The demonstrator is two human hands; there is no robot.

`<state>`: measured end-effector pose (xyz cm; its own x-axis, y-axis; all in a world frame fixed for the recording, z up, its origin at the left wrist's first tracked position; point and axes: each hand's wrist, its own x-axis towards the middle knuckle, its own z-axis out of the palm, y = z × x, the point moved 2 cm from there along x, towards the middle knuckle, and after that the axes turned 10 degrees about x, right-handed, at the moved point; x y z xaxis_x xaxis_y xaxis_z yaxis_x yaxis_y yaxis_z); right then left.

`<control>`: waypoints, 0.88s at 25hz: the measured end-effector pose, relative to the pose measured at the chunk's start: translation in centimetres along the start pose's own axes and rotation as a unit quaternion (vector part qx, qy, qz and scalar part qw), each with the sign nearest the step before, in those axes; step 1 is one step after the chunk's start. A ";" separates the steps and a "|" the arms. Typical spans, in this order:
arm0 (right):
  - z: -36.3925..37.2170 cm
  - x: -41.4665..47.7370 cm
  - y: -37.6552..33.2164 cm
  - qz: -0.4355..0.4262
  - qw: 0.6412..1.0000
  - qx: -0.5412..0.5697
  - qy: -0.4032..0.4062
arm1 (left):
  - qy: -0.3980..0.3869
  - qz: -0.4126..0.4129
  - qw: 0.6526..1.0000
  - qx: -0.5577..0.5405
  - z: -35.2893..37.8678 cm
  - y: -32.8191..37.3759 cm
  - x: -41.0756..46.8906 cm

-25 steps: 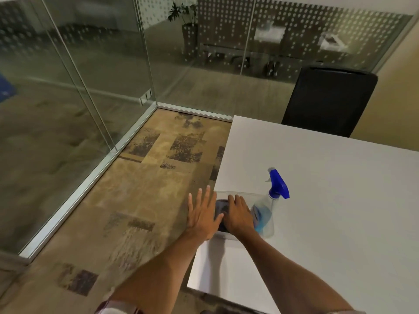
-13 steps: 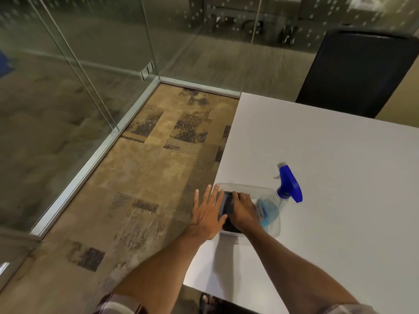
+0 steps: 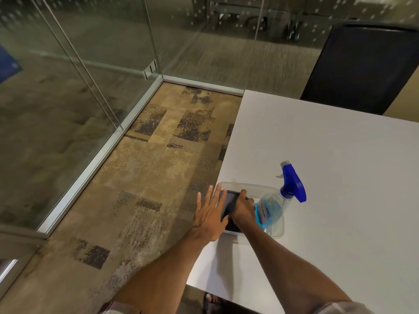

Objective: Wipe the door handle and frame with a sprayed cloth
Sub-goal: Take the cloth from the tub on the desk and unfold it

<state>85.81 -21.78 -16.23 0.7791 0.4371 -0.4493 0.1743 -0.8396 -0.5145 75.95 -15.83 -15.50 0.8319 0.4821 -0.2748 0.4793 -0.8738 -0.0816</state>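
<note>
Two hands at a clear plastic tub near the left edge of a white table. Inside the tub, a dark folded cloth, lying flat in the left half, long axis running near to far. Right hand pressed down on top of the cloth from the near side, fingers curled over its right and far edges; whether actually pinching it or only resting on it, cannot tell. Left hand just left of the tub, palm down, fingers spread wide and straight, holding nothing, fingertips reaching over the tub's left rim and touching or almost touching the cloth's left edge. Cloth therefore directly beneath the right fingers and just to the right of the left fingers; right hand the closer one, already in contact. Likely step: lifting the cloth out of the tub, straight up between the two hands.

Right half of the same tub: a clear spray bottle with blue liquid, leaning, blue trigger head poking out past the far right rim. Just beside the right hand.

Farther out: black chair at the far side of the table, patterned brown carpet to the left, glass walls with metal floor rails beyond. No door handle visible here.
</note>
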 end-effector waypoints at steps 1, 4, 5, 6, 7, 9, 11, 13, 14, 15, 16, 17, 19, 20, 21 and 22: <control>0.0 -0.1 0.1 0.020 1.000 0.014 -0.011 | -0.001 0.001 1.000 0.000 0.0 0.1 0.0; -0.2 -0.7 0.0 0.044 0.999 0.006 -0.012 | -0.008 0.001 1.000 -0.009 -0.2 -0.1 -0.2; -0.4 -0.9 0.0 0.033 0.999 0.009 -0.004 | -0.010 0.003 1.000 -0.016 -0.4 -0.2 -0.3; -0.7 -1.2 0.0 0.018 0.999 0.041 0.002 | -0.011 0.006 1.000 -0.023 -0.6 -0.3 -0.4; -1.0 -1.5 0.1 0.000 0.996 0.094 0.009 | -0.012 0.008 0.999 -0.031 -0.9 -0.5 -0.5; -1.9 -2.3 0.1 -0.051 0.982 0.176 0.034 | -0.008 0.008 0.998 -0.062 -1.7 -1.0 -0.6; -2.8 -3.4 -0.3 -0.091 0.975 0.194 0.064 | -0.005 0.010 0.992 -0.126 -2.8 -1.4 -0.6; -3.7 -4.4 -0.8 -0.108 0.969 0.202 0.093 | 0.005 0.001 0.974 -0.226 -3.9 -1.4 -0.6; -4.2 -5.0 -1.2 -0.115 0.964 0.216 0.104 | 0.013 -0.008 0.957 -0.290 -4.5 -1.2 -0.6; -4.6 -5.5 -1.8 -0.130 0.958 0.231 0.113 | 0.021 -0.016 0.932 -0.361 -5.2 -1.0 -0.6; -4.9 -6.2 -2.5 -0.153 0.949 0.246 0.120 | 0.030 -0.017 0.899 -0.437 -6.1 -0.8 -0.7; -5.2 -6.9 -3.4 -0.184 0.939 0.264 0.123 | 0.041 -0.015 0.861 -0.506 -7.0 -0.6 -0.9; -5.6 -8.0 -5.3 -0.253 0.914 0.291 0.124 | 0.062 -0.017 0.801 -0.596 -8.7 -0.6 -1.0; -5.7 -8.4 -6.2 -0.279 0.905 0.298 0.123 | 0.063 -0.025 0.778 -0.624 -9.4 -0.9 -1.0; -6.0 -8.8 -7.1 -0.303 0.897 0.299 0.118 | 0.061 -0.036 0.759 -0.648 -9.9 -1.5 -1.2; -6.2 -9.3 -7.9 -0.327 0.891 0.296 0.106 | 0.056 -0.049 0.738 -0.671 -10.4 -2.2 -1.5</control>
<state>80.96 -21.21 -3.45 0.7349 0.6471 0.2028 0.3328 -0.0836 -0.9393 76.55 -13.93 -4.93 0.7568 0.6064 -0.2440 0.3216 -0.0206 0.9466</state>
